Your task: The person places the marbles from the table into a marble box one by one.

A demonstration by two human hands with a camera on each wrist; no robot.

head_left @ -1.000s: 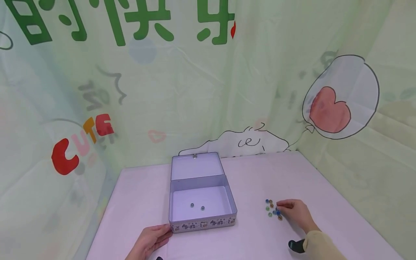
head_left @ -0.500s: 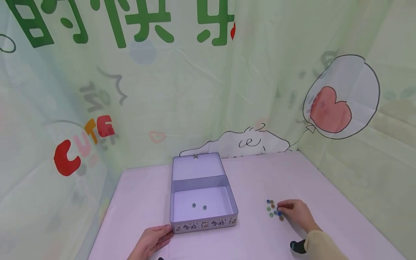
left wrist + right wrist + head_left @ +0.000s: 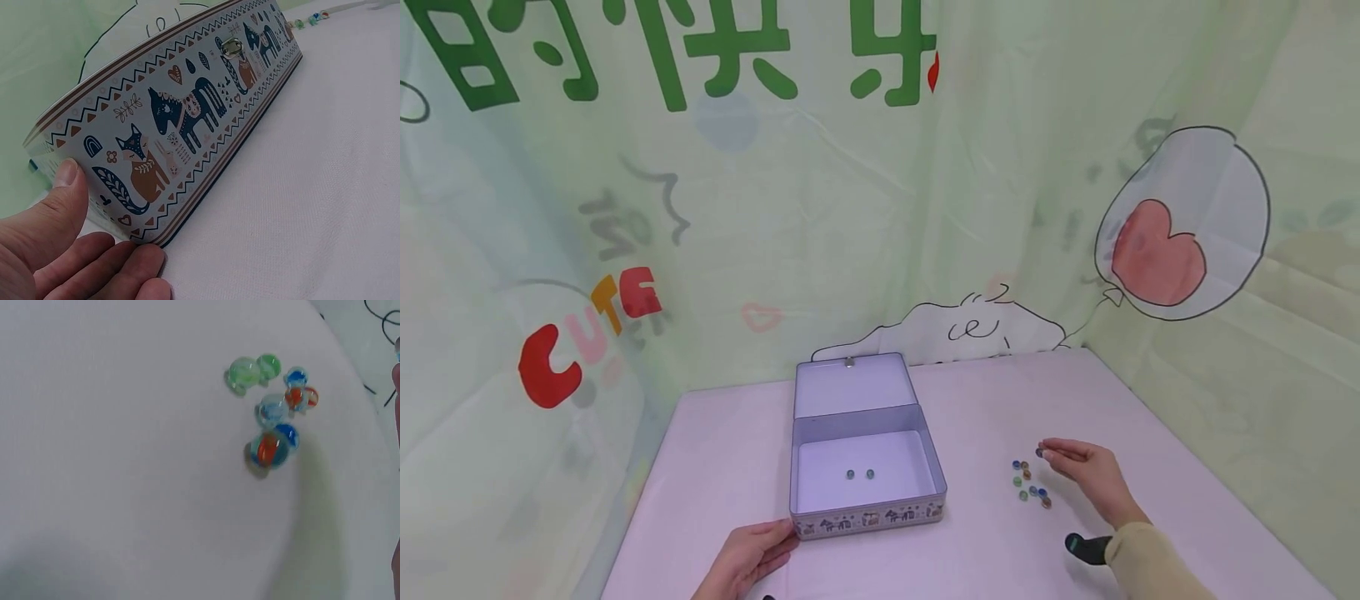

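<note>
My right hand (image 3: 1093, 479) is raised slightly above the table and pinches a small dark marble (image 3: 1040, 452) between thumb and fingertips. Below it, several glass marbles (image 3: 1033, 491) lie loosely grouped; the right wrist view shows green marbles (image 3: 244, 372) and clear ones with orange and blue swirls (image 3: 270, 450). My left hand (image 3: 748, 557) holds the front left corner of an open tin box (image 3: 868, 518), thumb (image 3: 67, 181) on its side and fingers low at the corner. Two marbles (image 3: 870, 474) sit inside the tin.
The tin's hinged lid (image 3: 853, 390) leans back behind it. A pale cloth covers the table (image 3: 985, 550), and a printed curtain (image 3: 850, 208) hangs at the back and sides. A dark strap piece (image 3: 1086, 549) sticks out at my right wrist.
My right hand has lifted away from the marble group with one marble between its fingers. Inside the tin, the two marbles have rolled slightly. My left hand stays at the tin's corner.
</note>
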